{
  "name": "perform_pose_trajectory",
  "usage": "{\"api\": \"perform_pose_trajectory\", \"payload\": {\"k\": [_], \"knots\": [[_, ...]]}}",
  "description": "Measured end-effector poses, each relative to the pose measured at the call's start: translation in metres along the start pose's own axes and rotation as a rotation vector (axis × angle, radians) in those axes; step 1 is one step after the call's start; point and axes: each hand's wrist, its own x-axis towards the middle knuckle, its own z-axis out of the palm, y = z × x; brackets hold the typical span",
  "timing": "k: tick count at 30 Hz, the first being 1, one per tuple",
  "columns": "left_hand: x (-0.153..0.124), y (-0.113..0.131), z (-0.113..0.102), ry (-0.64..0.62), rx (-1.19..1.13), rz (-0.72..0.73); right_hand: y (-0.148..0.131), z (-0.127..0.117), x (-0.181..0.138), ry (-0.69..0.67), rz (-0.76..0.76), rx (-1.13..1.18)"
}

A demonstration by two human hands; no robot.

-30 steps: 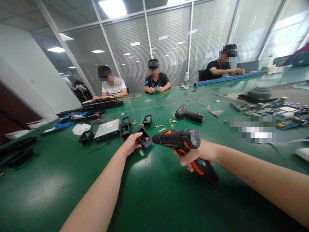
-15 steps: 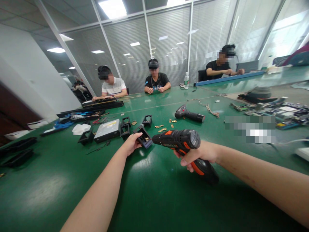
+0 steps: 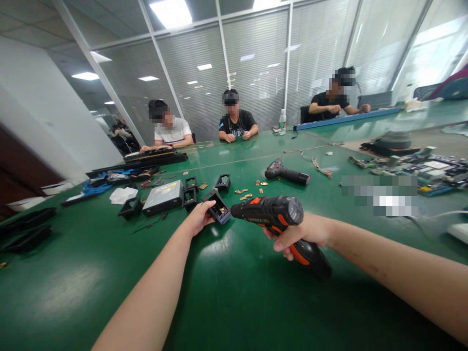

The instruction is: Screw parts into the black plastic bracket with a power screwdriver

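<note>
My left hand is closed on a black plastic housing, tilted with its hollow side up and brass-coloured parts showing inside. My right hand wraps round the handle of a black and orange cordless drill. The drill's nose points left at the housing; whether its bit touches anything in there I cannot tell. Just beyond lie several small brass pieces. More black housings stand on the table behind my left hand.
A second drill lies farther back on the green table. To the left sits a silver disc drive beside a white crumpled wrapper. Circuit boards are piled at right. Several people sit across the table, near a water bottle.
My hands, the housing and the drill stay almost where they were. Across the table, the person at right has shifted an arm, and the middle person's hands have moved slightly apart.
</note>
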Motion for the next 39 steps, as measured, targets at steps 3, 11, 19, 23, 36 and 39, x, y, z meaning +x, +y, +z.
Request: {"api": "perform_pose_trajectory", "payload": {"k": [3, 11, 19, 23, 36, 39], "knots": [[0.0, 0.0, 0.0, -0.008, -0.005, 0.0, 0.0, 0.0, 0.0, 0.0, 0.002, -0.002], [0.0, 0.001, -0.004, -0.025, -0.033, -0.026, 0.002, -0.001, -0.001, -0.002, 0.003, 0.026], [0.004, 0.001, -0.012, 0.028, -0.138, 0.014, 0.01, -0.011, -0.005, 0.026, -0.031, 0.081], [0.009, 0.002, -0.015, 0.116, -0.151, 0.095, 0.018, -0.018, -0.007, 0.073, -0.093, 0.122], [0.018, -0.004, -0.005, 0.151, -0.234, 0.208, 0.014, -0.015, -0.013, 0.25, -0.158, 0.111], [0.017, -0.003, -0.005, 0.154, -0.215, 0.228, 0.013, -0.01, -0.014, 0.321, -0.184, 0.051]]}}
